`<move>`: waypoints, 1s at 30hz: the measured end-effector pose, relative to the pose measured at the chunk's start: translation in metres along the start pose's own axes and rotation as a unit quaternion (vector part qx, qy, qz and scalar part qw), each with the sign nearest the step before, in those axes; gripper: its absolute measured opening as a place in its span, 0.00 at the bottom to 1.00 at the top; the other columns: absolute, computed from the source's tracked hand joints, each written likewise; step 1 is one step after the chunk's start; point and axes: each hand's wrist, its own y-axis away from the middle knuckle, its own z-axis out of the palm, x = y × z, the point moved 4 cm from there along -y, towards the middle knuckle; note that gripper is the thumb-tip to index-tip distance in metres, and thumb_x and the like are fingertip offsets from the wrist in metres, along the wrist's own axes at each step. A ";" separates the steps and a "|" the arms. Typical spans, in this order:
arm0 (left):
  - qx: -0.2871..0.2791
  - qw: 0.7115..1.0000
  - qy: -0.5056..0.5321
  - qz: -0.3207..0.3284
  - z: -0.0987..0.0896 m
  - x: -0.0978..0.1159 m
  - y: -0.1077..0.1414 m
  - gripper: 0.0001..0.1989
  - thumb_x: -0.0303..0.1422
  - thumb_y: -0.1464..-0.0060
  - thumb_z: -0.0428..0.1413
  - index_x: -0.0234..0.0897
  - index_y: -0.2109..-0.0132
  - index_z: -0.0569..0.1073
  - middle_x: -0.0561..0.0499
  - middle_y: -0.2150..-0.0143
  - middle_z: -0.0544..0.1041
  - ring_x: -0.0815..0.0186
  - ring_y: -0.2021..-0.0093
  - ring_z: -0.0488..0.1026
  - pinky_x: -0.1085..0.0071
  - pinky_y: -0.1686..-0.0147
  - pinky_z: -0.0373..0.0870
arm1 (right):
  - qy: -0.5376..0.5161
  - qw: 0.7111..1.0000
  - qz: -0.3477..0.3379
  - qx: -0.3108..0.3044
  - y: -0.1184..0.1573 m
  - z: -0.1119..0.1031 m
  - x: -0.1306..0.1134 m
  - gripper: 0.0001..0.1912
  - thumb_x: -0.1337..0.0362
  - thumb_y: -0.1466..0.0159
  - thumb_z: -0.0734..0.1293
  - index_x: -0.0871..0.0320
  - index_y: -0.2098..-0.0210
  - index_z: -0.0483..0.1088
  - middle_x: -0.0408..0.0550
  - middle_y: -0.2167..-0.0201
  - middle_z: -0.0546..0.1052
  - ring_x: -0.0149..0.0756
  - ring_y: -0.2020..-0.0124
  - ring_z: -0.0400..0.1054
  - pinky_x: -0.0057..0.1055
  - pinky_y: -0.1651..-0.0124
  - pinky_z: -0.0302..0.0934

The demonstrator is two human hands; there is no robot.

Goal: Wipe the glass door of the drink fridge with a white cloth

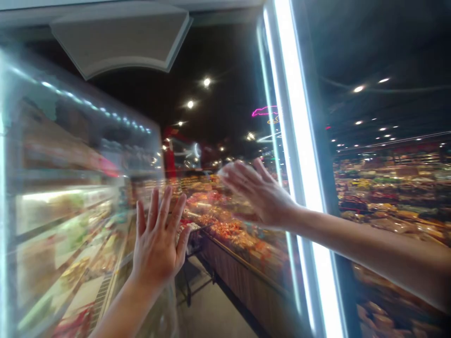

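My left hand (158,239) is raised at lower centre-left, fingers spread and pointing up, with nothing in it. It appears over a clear glass pane, though contact cannot be made out. My right hand (257,195) reaches in from the right, fingers apart and partly blurred. Under its palm no held object shows; a pale blurred patch lies at its fingertips. Just right of this hand, a bright white light strip (299,117) runs from top to bottom, and my right forearm crosses in front of it.
A lit display case with shelves (70,216) of packaged goods stands at left. Beyond the hands, a long wood-sided counter (239,267) carries heaps of orange and red goods. A dark cart frame (190,286) stands on the floor. A pale panel (123,42) hangs overhead.
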 end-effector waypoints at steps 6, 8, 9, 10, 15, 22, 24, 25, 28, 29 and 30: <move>-0.011 1.000 -0.008 0.005 -0.004 -0.022 0.013 0.38 0.33 0.34 0.54 0.42 0.23 0.47 0.43 0.20 0.47 0.52 0.20 0.35 0.45 0.23 0.34 | -0.020 0.990 -0.143 -0.011 -0.009 0.014 -0.054 0.49 0.32 0.32 0.54 0.60 0.24 0.50 0.45 0.23 0.50 0.44 0.20 0.36 0.52 0.19 0.32; -0.013 1.000 -0.011 0.003 -0.009 -0.035 0.020 0.39 0.33 0.34 0.54 0.43 0.23 0.46 0.43 0.20 0.46 0.51 0.20 0.35 0.45 0.23 0.35 | -0.025 0.982 -0.186 -0.015 -0.019 0.017 -0.070 0.46 0.34 0.31 0.53 0.58 0.25 0.54 0.42 0.24 0.53 0.42 0.21 0.41 0.49 0.18 0.33; -0.014 1.000 -0.011 0.001 -0.012 -0.041 0.025 0.39 0.33 0.34 0.54 0.43 0.23 0.46 0.43 0.20 0.46 0.51 0.20 0.35 0.45 0.23 0.35 | -0.017 0.989 -0.149 -0.013 -0.028 0.018 -0.072 0.45 0.36 0.30 0.54 0.59 0.25 0.53 0.43 0.23 0.53 0.43 0.21 0.42 0.51 0.19 0.32; -0.016 1.000 -0.011 -0.001 -0.015 -0.049 0.030 0.40 0.32 0.34 0.54 0.44 0.23 0.45 0.44 0.20 0.46 0.51 0.20 0.35 0.44 0.23 0.36 | -0.005 0.996 -0.087 -0.004 -0.038 0.018 -0.070 0.44 0.38 0.29 0.54 0.60 0.24 0.50 0.46 0.23 0.51 0.46 0.21 0.41 0.55 0.19 0.30; -0.039 0.999 -0.014 -0.019 -0.028 -0.089 0.067 0.40 0.31 0.35 0.54 0.45 0.22 0.44 0.44 0.20 0.43 0.50 0.20 0.35 0.42 0.24 0.36 | -0.019 0.996 -0.075 0.040 -0.063 0.037 -0.116 0.50 0.33 0.33 0.55 0.61 0.24 0.50 0.46 0.23 0.51 0.46 0.20 0.35 0.53 0.20 0.42; -0.063 0.996 -0.034 -0.052 -0.051 -0.160 0.122 0.41 0.29 0.35 0.54 0.45 0.23 0.45 0.46 0.19 0.41 0.50 0.20 0.35 0.44 0.23 0.33 | -0.028 0.999 -0.027 0.038 -0.114 0.059 -0.176 0.51 0.34 0.32 0.56 0.59 0.22 0.38 0.49 0.23 0.52 0.48 0.21 0.39 0.60 0.22 0.42; -0.067 0.995 -0.036 -0.061 -0.058 -0.179 0.133 0.40 0.29 0.35 0.54 0.45 0.23 0.45 0.47 0.19 0.40 0.50 0.20 0.34 0.45 0.23 0.32 | -0.013 0.998 -0.051 0.034 -0.130 0.064 -0.196 0.51 0.32 0.33 0.54 0.57 0.23 0.44 0.48 0.23 0.53 0.49 0.21 0.38 0.59 0.21 0.40; -0.069 0.995 -0.037 -0.064 -0.061 -0.187 0.137 0.40 0.29 0.35 0.54 0.45 0.23 0.45 0.47 0.19 0.40 0.50 0.20 0.33 0.46 0.23 0.32 | -0.002 0.994 -0.102 0.025 -0.137 0.068 -0.211 0.50 0.30 0.34 0.53 0.55 0.24 0.50 0.44 0.23 0.54 0.46 0.21 0.38 0.54 0.21 0.43; -0.069 0.994 -0.042 -0.067 -0.070 -0.211 0.149 0.40 0.29 0.35 0.54 0.45 0.23 0.45 0.47 0.19 0.38 0.51 0.20 0.32 0.47 0.23 0.30 | 0.023 0.977 -0.211 0.010 -0.157 0.076 -0.244 0.47 0.30 0.34 0.52 0.49 0.27 0.59 0.34 0.24 0.55 0.38 0.20 0.36 0.42 0.22 0.49; -0.066 0.995 -0.045 -0.066 -0.072 -0.219 0.152 0.41 0.29 0.35 0.54 0.45 0.23 0.45 0.47 0.19 0.38 0.52 0.20 0.31 0.48 0.23 0.29 | 0.024 0.981 -0.191 0.014 -0.168 0.077 -0.247 0.46 0.31 0.33 0.52 0.51 0.26 0.56 0.36 0.23 0.53 0.40 0.20 0.36 0.43 0.22 0.47; -0.064 0.995 -0.047 -0.064 -0.074 -0.225 0.156 0.41 0.29 0.35 0.54 0.45 0.22 0.45 0.47 0.19 0.38 0.52 0.20 0.31 0.48 0.23 0.28 | 0.023 0.989 -0.146 0.020 -0.180 0.077 -0.248 0.47 0.32 0.32 0.53 0.55 0.25 0.53 0.40 0.22 0.52 0.42 0.20 0.36 0.47 0.21 0.44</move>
